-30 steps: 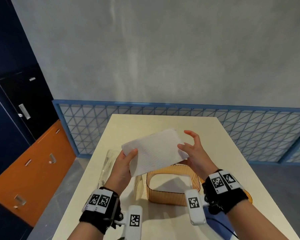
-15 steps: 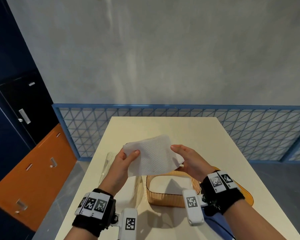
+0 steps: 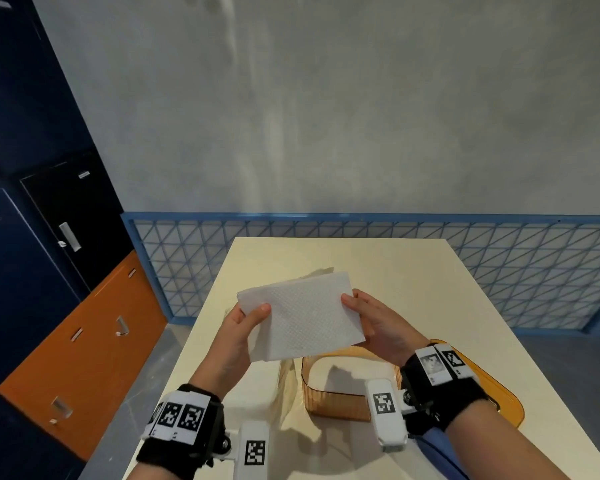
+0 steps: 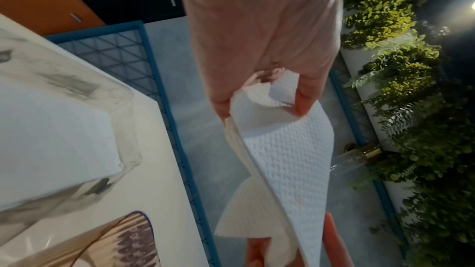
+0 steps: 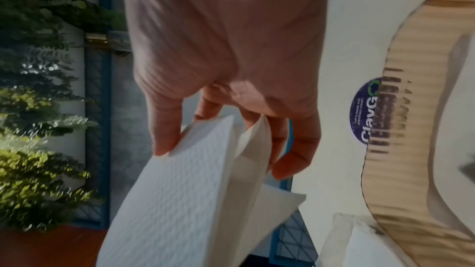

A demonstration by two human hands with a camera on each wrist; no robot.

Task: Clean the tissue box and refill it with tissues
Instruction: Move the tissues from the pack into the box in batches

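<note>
Both hands hold a white embossed tissue sheet (image 3: pixel 300 322) in the air above the amber tissue box (image 3: pixel 336 400). The left hand (image 3: pixel 238 336) pinches the sheet's left edge between thumb and curled fingers; the left wrist view shows the paper folded in layers under that pinch. The right hand (image 3: pixel 378 323) grips the right edge, thumb on top and fingers (image 5: pixel 295 149) curled beneath, and the right wrist view shows the layers splaying apart there.

The tissue box stands on the cream surface (image 3: pixel 413 271) directly below the sheet, open at the top, with ribbed translucent walls. Inside it only the pale floor shows; whether anything lies in it I cannot tell. A round dark sticker (image 5: pixel 365 109) sits on its wall. An orange lid-like piece (image 3: pixel 499 393) lies just right of the box, partly hidden by the right wrist. Left of the box, touching or nearly touching it, is a clear plastic pack (image 4: pixel 51 129) holding a stack of white tissues.

Beyond the box the surface runs bare to its far edge, where a blue lattice railing (image 3: pixel 361 223) stands. Its left edge drops to grey floor (image 3: pixel 136 393) beside orange and navy cabinets (image 3: pixel 84 341).
</note>
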